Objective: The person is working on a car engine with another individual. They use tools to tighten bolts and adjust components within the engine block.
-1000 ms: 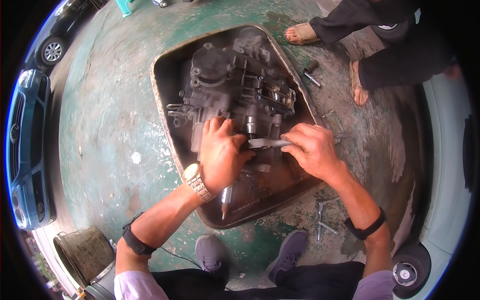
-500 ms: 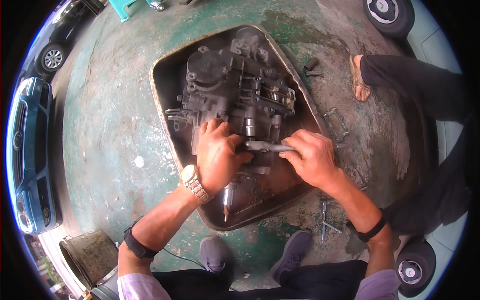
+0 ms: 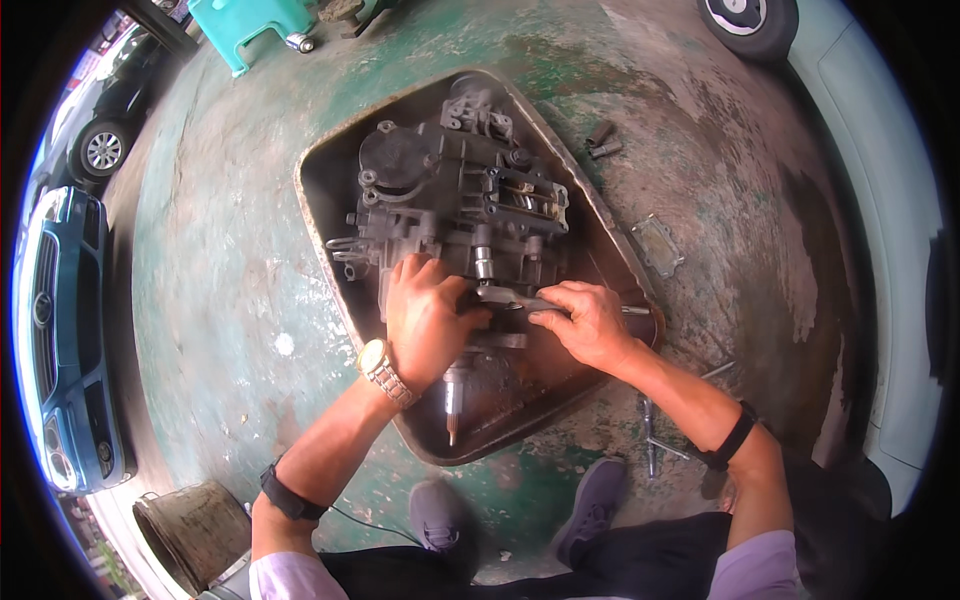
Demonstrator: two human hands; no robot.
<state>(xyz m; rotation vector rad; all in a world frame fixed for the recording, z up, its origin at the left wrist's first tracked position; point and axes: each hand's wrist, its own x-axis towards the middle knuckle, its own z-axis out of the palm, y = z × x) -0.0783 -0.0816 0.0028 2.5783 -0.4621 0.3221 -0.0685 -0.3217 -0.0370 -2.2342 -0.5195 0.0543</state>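
Observation:
A grimy metal gearbox [image 3: 412, 205] lies in a rusty-rimmed dark tray [image 3: 322, 240], its splined shaft [image 3: 453, 408] sticking out toward me. My right hand [image 3: 592, 322] is closed around the handle of a ratchet wrench [image 3: 515, 298], which lies roughly level across the near part of the gearbox. A shiny socket [image 3: 484, 262] extends from the wrench's head toward the casing; the fastener under it is hidden. My left hand [image 3: 425, 318] curls around the head end of the wrench, its fingers against the casing. Those fingertips are partly hidden.
A flat metal frame-like part [image 3: 657, 246] and short dark cylinders [image 3: 601, 140] lie right of the tray. Hand tools [image 3: 651, 440] rest on the floor near my right forearm. A dirty bucket [image 3: 192, 532] stands lower left, a turquoise stool [image 3: 245, 25] at the far left. Cars flank the area.
The other person's leg and sandalled foot have left the right side. My view has shifted slightly. Both hands stay on the wrench, whose handle has barely turned.

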